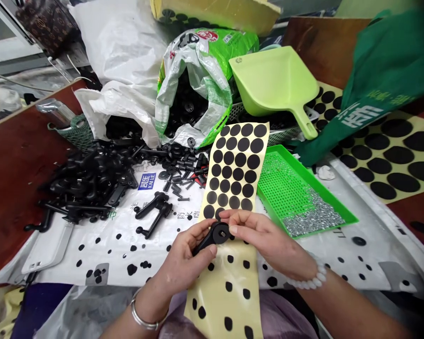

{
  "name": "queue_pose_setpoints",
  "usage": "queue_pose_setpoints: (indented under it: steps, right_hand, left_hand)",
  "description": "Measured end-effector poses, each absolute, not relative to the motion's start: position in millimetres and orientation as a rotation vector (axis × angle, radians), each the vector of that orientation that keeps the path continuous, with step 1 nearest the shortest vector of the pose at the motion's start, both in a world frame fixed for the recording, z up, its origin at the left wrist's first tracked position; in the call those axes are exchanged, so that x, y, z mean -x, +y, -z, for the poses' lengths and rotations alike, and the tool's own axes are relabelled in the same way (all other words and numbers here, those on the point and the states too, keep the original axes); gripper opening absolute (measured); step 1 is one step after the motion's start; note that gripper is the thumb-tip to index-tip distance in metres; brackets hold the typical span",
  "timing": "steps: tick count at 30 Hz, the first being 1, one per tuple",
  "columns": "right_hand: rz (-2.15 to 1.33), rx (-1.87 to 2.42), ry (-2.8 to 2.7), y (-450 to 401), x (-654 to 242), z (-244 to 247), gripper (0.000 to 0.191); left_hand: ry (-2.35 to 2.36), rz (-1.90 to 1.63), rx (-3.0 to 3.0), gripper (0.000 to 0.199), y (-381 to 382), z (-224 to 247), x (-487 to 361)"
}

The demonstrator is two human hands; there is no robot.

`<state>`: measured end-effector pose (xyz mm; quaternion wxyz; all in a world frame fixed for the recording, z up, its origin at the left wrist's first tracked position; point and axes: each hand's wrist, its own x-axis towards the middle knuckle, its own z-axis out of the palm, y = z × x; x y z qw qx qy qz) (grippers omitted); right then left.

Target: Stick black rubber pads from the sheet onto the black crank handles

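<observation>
My left hand (187,256) is closed around a black plastic crank handle (220,232), its round head facing up with a small square hole in it. The thumb and fingers of my right hand (259,233) pinch together at the right edge of that round head; whether a small piece lies between them is hidden. Under both hands runs a yellow backing sheet (226,301) of round black stickers (236,188), with scattered dark spots on its near part. Left of my hands lie loose black crank handles (154,212) on the white table cover.
Black handles lie in a heap (92,174) at the left, near small black cylinders and springs (182,172). A green tray (286,174) holds small metal parts (314,214). Behind are an open green-white bag (208,89), a light green dustpan (275,80) and another sticker sheet (415,129).
</observation>
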<state>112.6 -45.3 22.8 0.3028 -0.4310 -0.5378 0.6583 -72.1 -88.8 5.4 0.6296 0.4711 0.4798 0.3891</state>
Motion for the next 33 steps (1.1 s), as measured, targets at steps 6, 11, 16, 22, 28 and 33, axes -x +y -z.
queue_pose_setpoints:
  steps: [6,11,16,22,28,33]
  right_hand:
    - [-1.772,1.154,-1.399,-45.2,-112.0,-21.6,0.02]
    - [-1.784,1.155,-1.414,-44.7,-112.0,-19.9,0.019]
    - [-1.773,1.162,-1.444,-43.7,-112.3,-19.7,0.019]
    - [-1.745,1.176,-1.476,-42.9,-111.5,-18.3,0.018]
    - [-1.728,1.206,-1.518,-41.1,-111.4,-16.4,0.018]
    - [-1.722,1.216,-1.536,-40.4,-111.7,-17.3,0.017]
  left_hand:
    - [1.129,-0.896,-1.091,0.045,-90.1,-4.5,71.1]
    - [1.147,-0.901,-1.083,0.043,-90.7,-2.7,70.5]
    - [1.169,-0.893,-1.076,0.043,-90.8,-2.3,68.6]
    - [1.196,-0.904,-1.073,0.041,-88.6,0.5,65.7]
    - [1.217,-0.876,-1.084,0.037,-89.2,0.3,64.5]
    - [1.198,-0.868,-1.069,0.039,-88.3,1.5,65.2]
